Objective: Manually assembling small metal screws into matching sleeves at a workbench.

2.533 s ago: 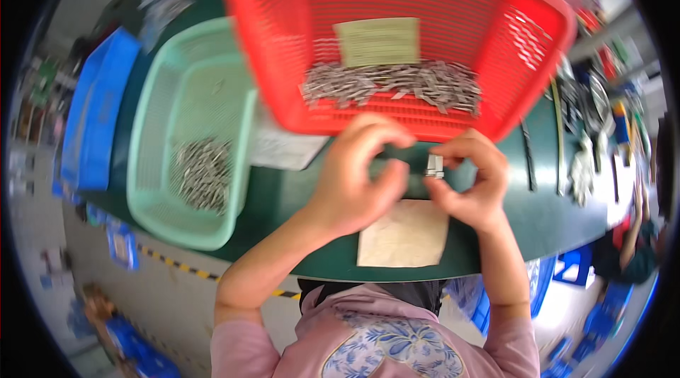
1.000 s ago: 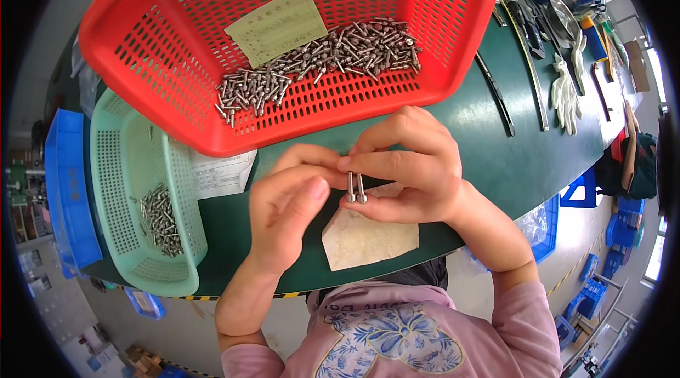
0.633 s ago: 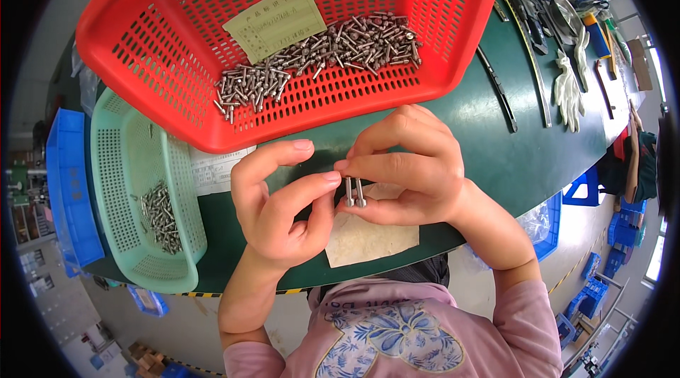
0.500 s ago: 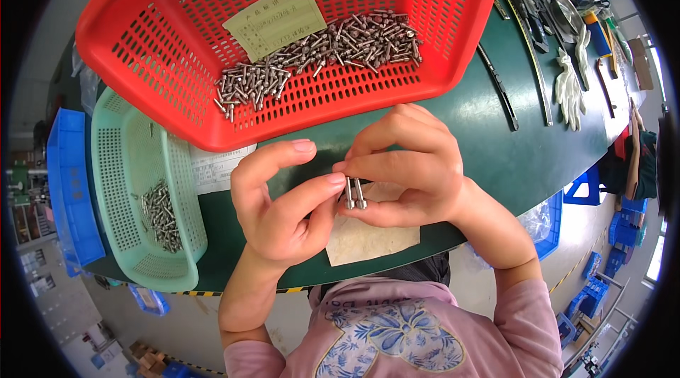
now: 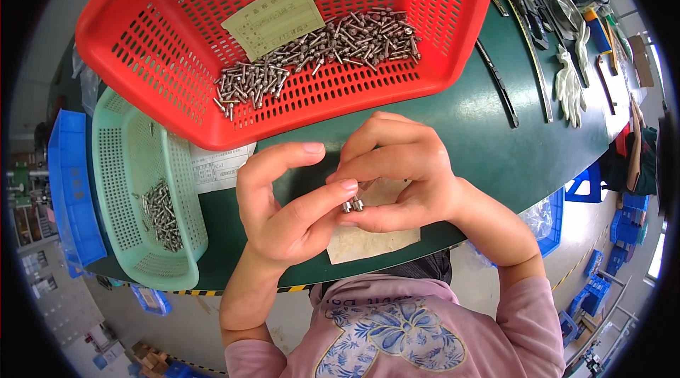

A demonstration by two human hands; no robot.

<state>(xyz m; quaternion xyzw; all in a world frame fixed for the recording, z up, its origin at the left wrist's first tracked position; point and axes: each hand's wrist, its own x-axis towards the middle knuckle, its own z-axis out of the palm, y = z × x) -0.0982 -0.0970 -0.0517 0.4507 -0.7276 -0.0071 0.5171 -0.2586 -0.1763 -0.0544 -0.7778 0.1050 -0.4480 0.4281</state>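
Left hand [image 5: 283, 226]: bodyward of the red basket [image 5: 230, 136], one finger raised, another reaching beside the right.
Right hand [image 5: 418, 173]: same side, grip pinched, fingers curled.
Forearms: bare, angled toward the basket.

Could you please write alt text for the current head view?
A right hand holds two small metal pins, the left hand close beside it, above a green table. A red basket and a pale green basket hold heaps of similar parts.

2 pins [image 5: 352, 205] are held in the right hand [image 5: 407, 176], flanked by the left hand [image 5: 287, 212]; behind, a basket [image 5: 319, 110] of loose pins [image 5: 333, 49] is set on the table [image 5: 567, 155], with a tub [image 5: 113, 158] placed left and gloves [image 5: 569, 89] laid right.
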